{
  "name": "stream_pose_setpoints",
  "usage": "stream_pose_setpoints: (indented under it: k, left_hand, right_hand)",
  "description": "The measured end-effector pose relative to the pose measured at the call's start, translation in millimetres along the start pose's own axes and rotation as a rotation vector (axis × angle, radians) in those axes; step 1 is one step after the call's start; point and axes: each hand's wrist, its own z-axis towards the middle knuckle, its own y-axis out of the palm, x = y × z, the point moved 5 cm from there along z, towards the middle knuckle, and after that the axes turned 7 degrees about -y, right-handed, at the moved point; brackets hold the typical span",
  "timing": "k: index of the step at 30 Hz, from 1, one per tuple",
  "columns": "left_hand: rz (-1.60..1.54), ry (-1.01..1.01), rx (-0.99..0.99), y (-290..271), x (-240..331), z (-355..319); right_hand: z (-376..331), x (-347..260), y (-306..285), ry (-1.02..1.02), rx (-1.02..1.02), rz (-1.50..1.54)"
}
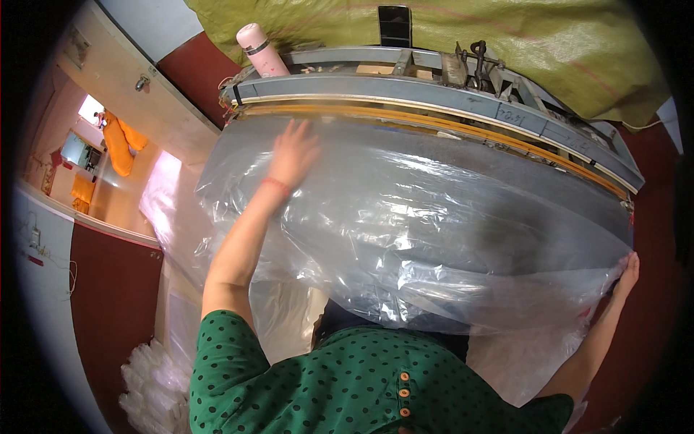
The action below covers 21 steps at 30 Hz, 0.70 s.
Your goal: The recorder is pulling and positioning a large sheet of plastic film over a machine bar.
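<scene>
A wide sheet of clear plastic film [405,231] drapes over a grey work surface [463,152] and hangs down over its near edge. My left hand [295,153] lies over the film at the far left, its fingers spread and slightly blurred. At the right end, my right hand [627,273] pinches the film's edge between thumb and fingers. Beyond the film runs a long metal sealing frame [376,88] with a yellow-orange strip [434,123] along its near side.
A pink bottle [262,52] stands behind the frame's left end. Metal clamps [481,69] sit at its back right. A dark phone [395,27] rests against the yellow-green woven sheet [311,25]. Bunched clear plastic [152,383] lies lower left, near an open door [130,72].
</scene>
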Motion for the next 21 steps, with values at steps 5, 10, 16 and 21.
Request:
stream_pose_setpoints:
  k: [5,10,16,21]
  left_hand:
    - [-0.175,-0.09,0.186,-2,-3,10]
    - [-0.191,0.027,0.179,-4,10,14]
    - [-0.889,-0.522,0.532,3,-31,26]
    - [-0.693,-0.637,0.538,49,-101,42]
  right_hand:
    - [-36,-58,-9,-0.043,0.096,0.153]
    - [-26,-64,-26,-0.035,0.085,0.163]
    - [6,-84,49,-0.227,0.236,-0.349]
    - [11,-43,177,-0.606,0.267,-0.387]
